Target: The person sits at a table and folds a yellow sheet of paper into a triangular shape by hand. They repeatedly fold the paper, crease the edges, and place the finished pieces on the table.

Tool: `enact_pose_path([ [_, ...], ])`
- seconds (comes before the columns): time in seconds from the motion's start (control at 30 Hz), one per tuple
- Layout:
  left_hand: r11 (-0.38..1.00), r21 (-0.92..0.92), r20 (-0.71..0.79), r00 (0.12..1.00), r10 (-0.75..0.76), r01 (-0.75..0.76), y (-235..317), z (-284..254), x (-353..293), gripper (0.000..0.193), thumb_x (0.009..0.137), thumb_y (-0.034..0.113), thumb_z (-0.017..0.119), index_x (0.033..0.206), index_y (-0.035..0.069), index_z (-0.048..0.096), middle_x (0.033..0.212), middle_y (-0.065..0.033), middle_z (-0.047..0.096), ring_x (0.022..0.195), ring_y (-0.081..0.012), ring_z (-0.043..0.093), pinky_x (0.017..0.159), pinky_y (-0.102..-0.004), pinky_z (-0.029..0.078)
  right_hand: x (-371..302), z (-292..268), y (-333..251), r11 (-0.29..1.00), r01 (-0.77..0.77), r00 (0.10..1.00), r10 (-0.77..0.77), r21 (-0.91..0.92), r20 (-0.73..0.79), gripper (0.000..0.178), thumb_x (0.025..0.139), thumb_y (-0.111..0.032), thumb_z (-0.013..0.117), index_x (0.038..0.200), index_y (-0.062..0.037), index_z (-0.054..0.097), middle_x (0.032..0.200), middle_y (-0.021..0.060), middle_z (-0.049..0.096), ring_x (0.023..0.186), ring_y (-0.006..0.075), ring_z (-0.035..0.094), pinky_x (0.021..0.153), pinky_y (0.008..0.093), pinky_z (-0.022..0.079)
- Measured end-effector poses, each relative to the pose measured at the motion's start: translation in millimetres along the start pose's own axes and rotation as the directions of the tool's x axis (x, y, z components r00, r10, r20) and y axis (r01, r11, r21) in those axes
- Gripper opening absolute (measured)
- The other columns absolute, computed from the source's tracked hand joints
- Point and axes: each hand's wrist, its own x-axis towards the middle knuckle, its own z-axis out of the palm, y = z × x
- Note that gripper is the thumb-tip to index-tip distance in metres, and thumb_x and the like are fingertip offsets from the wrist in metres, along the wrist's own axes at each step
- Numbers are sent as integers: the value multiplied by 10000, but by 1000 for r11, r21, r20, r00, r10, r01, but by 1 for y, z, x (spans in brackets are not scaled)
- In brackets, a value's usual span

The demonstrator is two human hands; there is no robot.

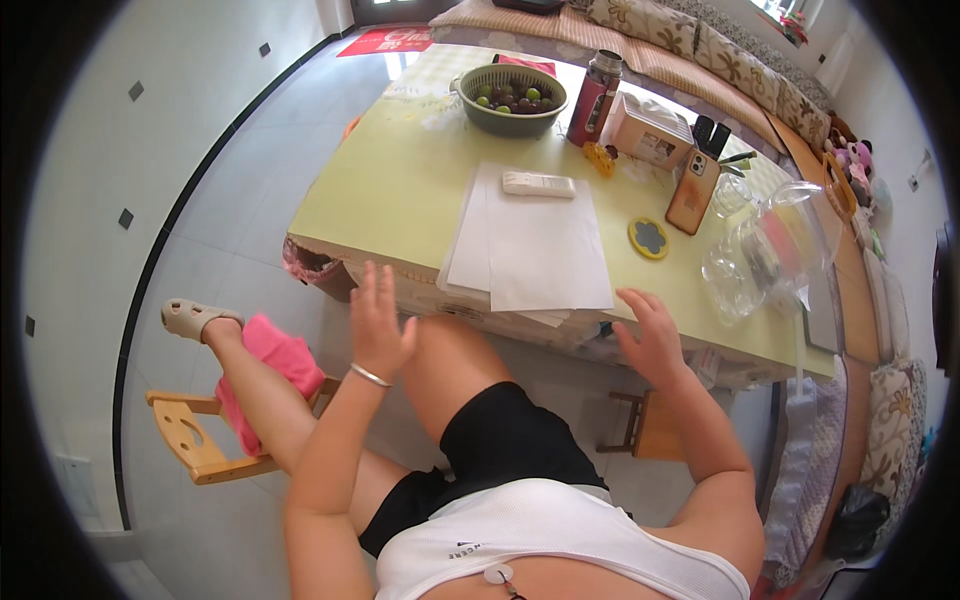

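Two hands are up in the air near the front edge of the yellow tabletop (365, 190), and they hold nothing. Think of a clock with the white paper sheets (548, 250) in the middle and 12 pointing away from the person. The left hand (378, 330) is at 8 o'clock. Its fingers point up and are straight, with the thumb out to the side, so it is wide. The right hand (650, 338) is between 4 and 5, also wide, with a big gap between thumb and pointing finger. It is just beside the corner of the paper.

A long white packet (538, 185) lies on the paper, on its 12 o'clock part. A green basket (512, 122) of grapes (515, 100) is near 12, a flower coaster (648, 239) is at 3, and a gold phone (693, 190) is between 2 and 3.
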Motion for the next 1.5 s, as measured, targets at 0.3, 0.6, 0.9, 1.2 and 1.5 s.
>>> enact_pose_path([
  [0.3,961,111,-82,961,263,-254,45,38,41,638,760,67,705,1381,90,561,1298,-233,542,1118,-379,577,939,-471,466,32,29,21,985,129,978,-107,-118,178,619,817,-101,700,1401,-28,508,1482,200,477,1395,394,412,1153,479,340],
  [0.6,876,-35,-183,865,468,-481,45,35,54,329,802,48,640,1125,61,703,1114,-150,634,938,-316,632,779,-430,498,46,28,23,953,301,951,-302,22,61,271,873,-126,691,1137,-63,694,1257,126,662,1221,353,583,1017,471,465],
  [0.9,897,5,-77,895,440,-441,93,28,43,397,758,144,723,1149,78,696,1149,-124,653,1045,-297,609,895,-473,456,139,35,42,986,99,995,-103,135,19,341,889,-114,669,1219,-24,661,1310,192,621,1217,392,567,1015,428,473],
  [1.2,861,-98,145,849,508,-499,131,37,57,478,767,253,759,1211,105,660,1303,-167,621,1264,-318,566,1117,-625,322,228,87,57,973,227,966,-220,-36,138,543,832,-126,610,1365,-36,556,1447,187,524,1327,389,482,1106,440,400],
  [1.5,833,-140,233,800,553,-535,117,27,77,232,845,163,659,1070,110,678,1252,-95,657,1205,-284,611,1085,-659,350,263,103,59,967,253,947,-246,-7,207,445,800,-124,625,1243,-85,649,1197,135,660,1132,344,594,981,452,473],
])
